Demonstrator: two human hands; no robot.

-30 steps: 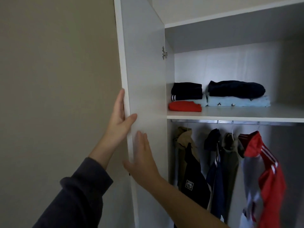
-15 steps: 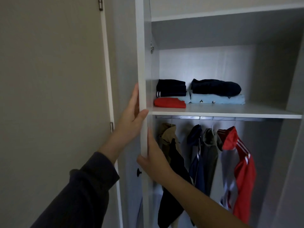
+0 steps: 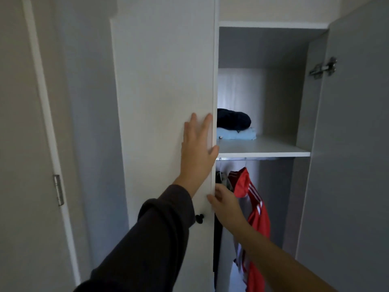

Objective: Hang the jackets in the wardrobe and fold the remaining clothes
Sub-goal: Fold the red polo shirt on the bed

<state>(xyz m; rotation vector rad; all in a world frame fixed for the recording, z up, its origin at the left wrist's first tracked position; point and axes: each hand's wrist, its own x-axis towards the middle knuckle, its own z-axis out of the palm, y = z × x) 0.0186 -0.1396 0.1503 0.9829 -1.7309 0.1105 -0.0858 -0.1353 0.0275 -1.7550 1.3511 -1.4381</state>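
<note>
The white left wardrobe door (image 3: 164, 102) stands almost closed and covers the left half of the wardrobe. My left hand (image 3: 196, 148) presses flat on the door's front, fingers straight, near its free edge. Lower down, my right hand (image 3: 224, 204) holds that edge, thumb on the front and fingers behind it. A red jacket with white stripes (image 3: 255, 211) hangs from the rail (image 3: 231, 159), with a grey garment (image 3: 224, 179) partly hidden beside it. On the shelf (image 3: 269, 149) a folded dark garment (image 3: 233, 120) lies on a folded light blue one (image 3: 237, 133).
The right wardrobe door (image 3: 349, 165) stands open, its metal hinge (image 3: 323, 67) showing near the top. A small black knob (image 3: 199, 218) sits on the left door beside my left sleeve. At the far left is a room door frame with a hinge (image 3: 58, 189).
The left door has swung from open to nearly closed, hiding most hung jackets and the left folded stack. My left hand moved from gripping the edge to pressing flat on the front.
</note>
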